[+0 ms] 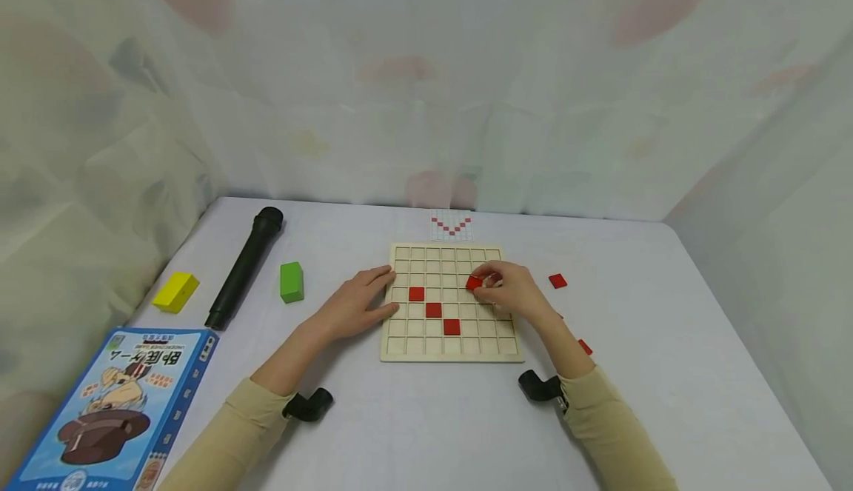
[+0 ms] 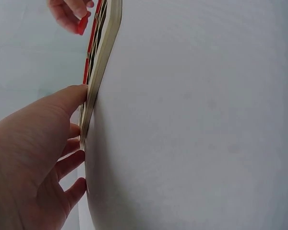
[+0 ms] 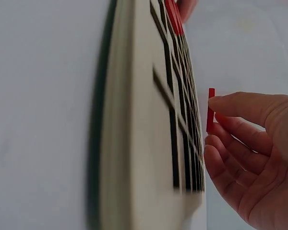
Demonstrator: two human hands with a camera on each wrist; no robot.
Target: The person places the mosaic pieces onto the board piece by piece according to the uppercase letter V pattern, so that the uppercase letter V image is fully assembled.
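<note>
A white surface carries a wooden grid board at its centre, with three red tiles set in a diagonal across its cells. The left hand rests flat with straight fingers against the board's left edge. The right hand hovers over the board's right part, its grip pinching a red tile between thumb and fingertips.

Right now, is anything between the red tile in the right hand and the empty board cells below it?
Nothing visible. The right hand pinches the red tile just above the wooden grid board; the cells beneath look empty.
</note>
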